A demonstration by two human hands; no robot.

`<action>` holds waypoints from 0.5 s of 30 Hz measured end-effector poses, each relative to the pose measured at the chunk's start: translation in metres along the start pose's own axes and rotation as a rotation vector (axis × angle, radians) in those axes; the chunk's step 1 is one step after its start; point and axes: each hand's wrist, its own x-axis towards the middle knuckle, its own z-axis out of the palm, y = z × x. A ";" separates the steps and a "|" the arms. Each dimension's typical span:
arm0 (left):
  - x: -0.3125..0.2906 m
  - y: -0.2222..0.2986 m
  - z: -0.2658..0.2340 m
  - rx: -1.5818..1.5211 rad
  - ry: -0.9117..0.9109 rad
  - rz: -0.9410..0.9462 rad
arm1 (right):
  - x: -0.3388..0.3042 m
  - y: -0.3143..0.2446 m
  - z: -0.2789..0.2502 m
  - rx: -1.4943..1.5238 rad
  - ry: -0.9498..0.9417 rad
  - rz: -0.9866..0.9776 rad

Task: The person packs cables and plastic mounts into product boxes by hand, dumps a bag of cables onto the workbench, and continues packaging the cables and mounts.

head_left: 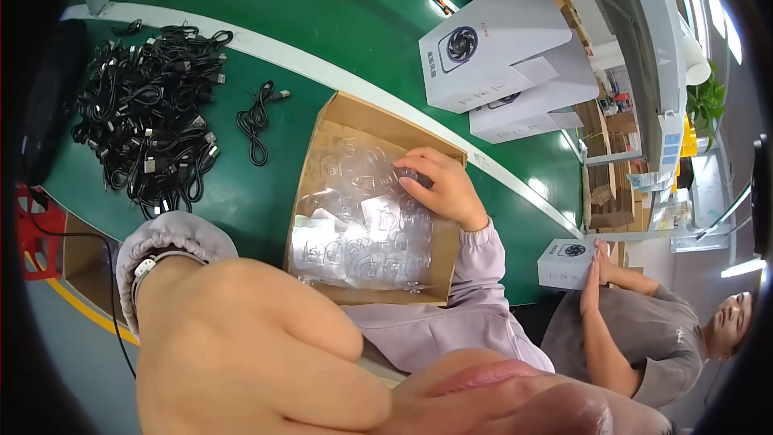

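Note:
My left hand [258, 346] is very close in the lower left, its fingers curled and closed. Whatever they may hold is hidden. Inside an open cardboard box [443, 274], my right hand [441, 185] reaches over the right side with bent fingers. Between its thumb and forefinger is something dark that I cannot make out. Beneath and beside it, many clear plastic pieces [366, 229] with moulded shapes fill the box. Left of the box lies one coiled black cable [255, 122] with a metal plug.
A big heap of black cables [153, 113] covers the green table [266, 40] at the left. White boxes with a fan picture [499, 40] stand at the far right. Another person [636, 322] at the right has hands on a small white box [561, 264]. A red stool [40, 229] stands lower left.

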 end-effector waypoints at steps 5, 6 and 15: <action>0.001 0.002 -0.001 0.029 0.014 0.014 | -0.002 0.004 0.003 -0.022 -0.006 -0.005; 0.002 0.001 -0.003 0.025 0.014 0.021 | -0.003 0.005 0.003 -0.025 0.003 0.001; -0.002 0.014 0.004 0.086 0.035 0.035 | -0.002 0.000 0.001 -0.008 -0.011 -0.034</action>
